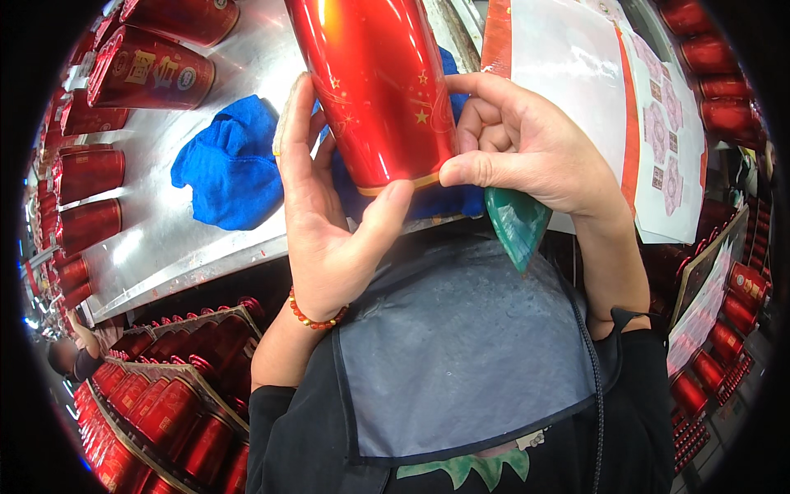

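Observation:
A glossy red bottle [383, 99] with gold stars and a gold band at its near end is tilted between my hands at the top centre. My left hand [329, 206] grips it from the left, thumb near the gold band and fingers along its side. My right hand [527, 140] holds the right side, thumb by the band, index finger stretched along the bottle and the other fingers curled. A green pointed scraper [518, 224] sticks out below my right palm; whether the curled fingers hold it is hidden. Blue cloth [457, 202] lies beneath the bottle.
A crumpled blue cloth [230, 165] lies on the metal table [197, 259]. Red bottles [152, 70] line its left side. Printed sheets [658, 132] lie at right. Racks of red bottles [164, 412] stand below on both sides. Another person [74, 358] is at far left.

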A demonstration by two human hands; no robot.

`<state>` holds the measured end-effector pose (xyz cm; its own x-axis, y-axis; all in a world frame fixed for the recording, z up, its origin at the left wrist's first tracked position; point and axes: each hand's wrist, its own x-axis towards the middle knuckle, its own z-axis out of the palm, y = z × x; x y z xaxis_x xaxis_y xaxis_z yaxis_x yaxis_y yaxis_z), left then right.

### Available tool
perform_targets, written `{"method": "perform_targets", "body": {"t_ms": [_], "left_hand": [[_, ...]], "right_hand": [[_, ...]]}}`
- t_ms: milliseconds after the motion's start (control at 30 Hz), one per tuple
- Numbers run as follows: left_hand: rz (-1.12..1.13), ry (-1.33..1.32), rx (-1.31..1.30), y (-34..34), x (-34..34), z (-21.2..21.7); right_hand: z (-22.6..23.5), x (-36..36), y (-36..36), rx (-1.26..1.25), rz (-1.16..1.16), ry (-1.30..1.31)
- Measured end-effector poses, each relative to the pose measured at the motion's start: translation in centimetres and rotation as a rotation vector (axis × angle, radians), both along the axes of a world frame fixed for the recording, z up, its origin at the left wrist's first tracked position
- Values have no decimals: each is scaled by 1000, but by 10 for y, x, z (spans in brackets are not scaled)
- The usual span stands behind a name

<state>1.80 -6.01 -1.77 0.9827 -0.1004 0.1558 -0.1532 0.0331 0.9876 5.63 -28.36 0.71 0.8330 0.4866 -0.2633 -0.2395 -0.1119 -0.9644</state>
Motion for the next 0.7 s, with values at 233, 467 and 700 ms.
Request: {"method": "perform_targets", "body": {"t_ms": [233, 467, 700], "left_hand": [[4, 35, -66, -2, -1, 2], [5, -3, 28, 1, 0, -1], [11, 9, 0, -1, 0, 0]], "right_hand": [[0, 1, 0, -14, 0, 13], [0, 1, 1, -8, -19, -7], [-6, -2, 3, 36, -67, -49]]}}
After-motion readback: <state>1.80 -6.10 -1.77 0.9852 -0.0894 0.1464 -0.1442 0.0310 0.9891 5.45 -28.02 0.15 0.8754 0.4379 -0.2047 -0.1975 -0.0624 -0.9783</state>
